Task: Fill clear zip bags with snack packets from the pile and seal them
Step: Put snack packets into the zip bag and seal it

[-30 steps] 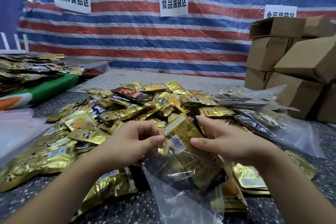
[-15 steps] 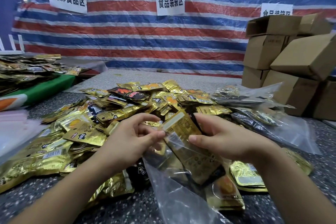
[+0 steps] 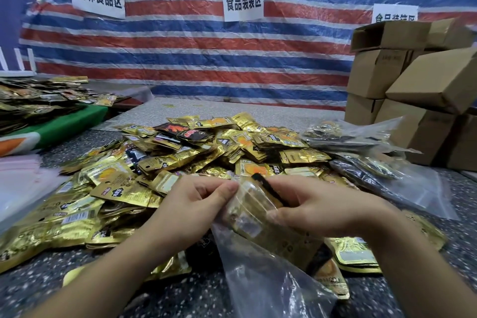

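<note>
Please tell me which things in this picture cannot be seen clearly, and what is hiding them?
- Head view: the mouth of the zip bag lies behind the left hand and right hand; whether it is sealed cannot be told.
- Packets inside it: blurred, count unclear.
- Third wall sign: lower part hidden by the cardboard boxes.
- Pile of packets: print too small.

Packet pile [image 3: 180, 152] ahead, cardboard boxes [image 3: 413, 90] right; near table [image 3: 193, 292] bare.
</note>
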